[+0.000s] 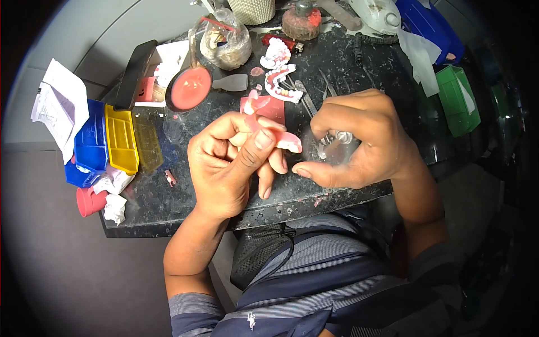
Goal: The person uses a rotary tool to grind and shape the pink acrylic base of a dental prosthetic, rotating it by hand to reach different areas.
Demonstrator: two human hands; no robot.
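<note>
My left hand [233,160] is closed on a pink wax denture [289,141], pinched between thumb and fingers. Pale teeth show along its edge, and part of it is covered by my fingers. To its right, my right hand [365,140] is curved, with the thumb apart from the bent fingers. A clear glass object with a metal part [341,139] shows between thumb and fingers; whether it is touched cannot be made out. Behind my left hand lies a flat pink wax sheet [272,108]. Farther back are a plaster cast with pink wax and teeth [281,84] and another white cast [276,53].
A pan of pink wax [191,89], a cloudy jar [225,48] and a white box [171,53] stand at back left. Blue [91,135] and yellow bins [122,140] line the left edge; a green bin [458,101] is at right. Metal tools [307,98] lie behind my hands.
</note>
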